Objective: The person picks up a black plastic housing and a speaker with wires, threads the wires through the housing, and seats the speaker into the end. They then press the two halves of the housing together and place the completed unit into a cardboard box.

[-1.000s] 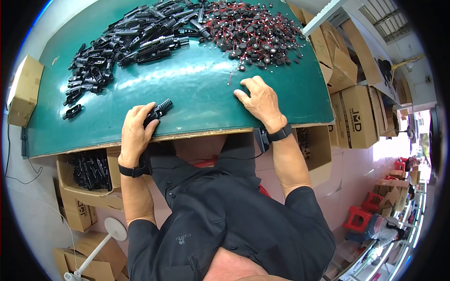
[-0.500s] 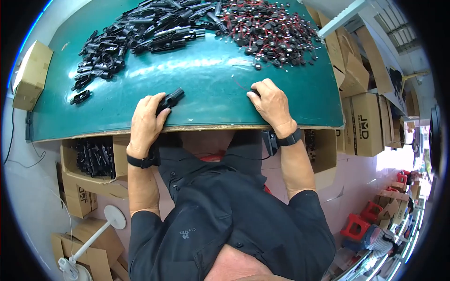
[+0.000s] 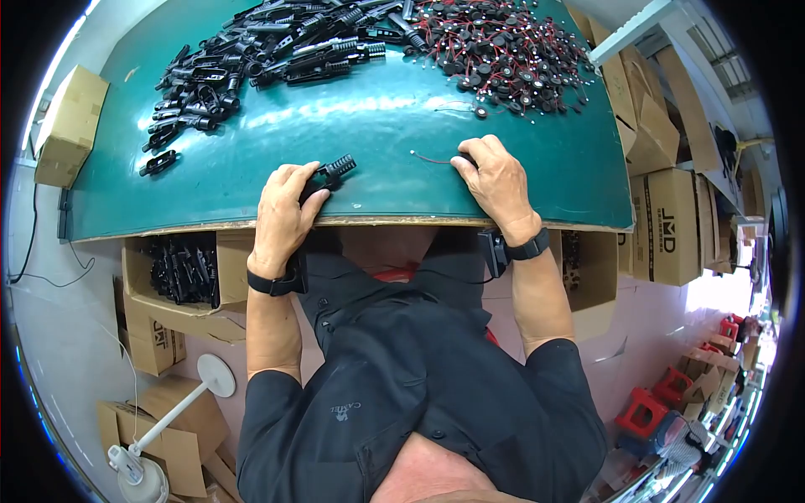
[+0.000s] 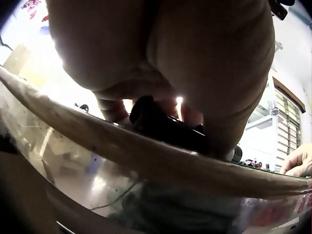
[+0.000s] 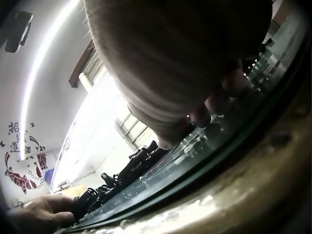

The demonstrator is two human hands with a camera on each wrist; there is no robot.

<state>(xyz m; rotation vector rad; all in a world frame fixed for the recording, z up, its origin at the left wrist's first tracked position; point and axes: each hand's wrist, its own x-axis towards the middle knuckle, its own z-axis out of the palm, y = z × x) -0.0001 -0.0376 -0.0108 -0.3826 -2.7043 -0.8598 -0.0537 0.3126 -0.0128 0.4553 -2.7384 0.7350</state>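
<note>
My left hand [image 3: 288, 210] grips a black plastic part [image 3: 340, 166] with a ribbed, cylindrical end, close over the green tabletop near its front edge. That ribbed end points away to the right, past the fingertips; the palm covers the rest. In the left wrist view the dark body of the part [image 4: 165, 130] shows under the hand. My right hand [image 3: 501, 183] pinches a wired piece with thumb and fingers. Its thin red wire [image 3: 432, 159] trails left over the table to a small white tip; its other end is hidden in the fingers.
A heap of similar black parts [image 3: 285, 50] covers the table's back left. Beside it lies a pile of round black discs with red wires [image 3: 511, 59]. One black part [image 3: 159, 163] lies alone at left. Open cartons [image 3: 231, 260] stand under the table edge.
My right hand's fingers have closed on the wired piece, and its wire now stretches sideways to the left. The left hand keeps hold of the black part. The head view has shifted a little.
</note>
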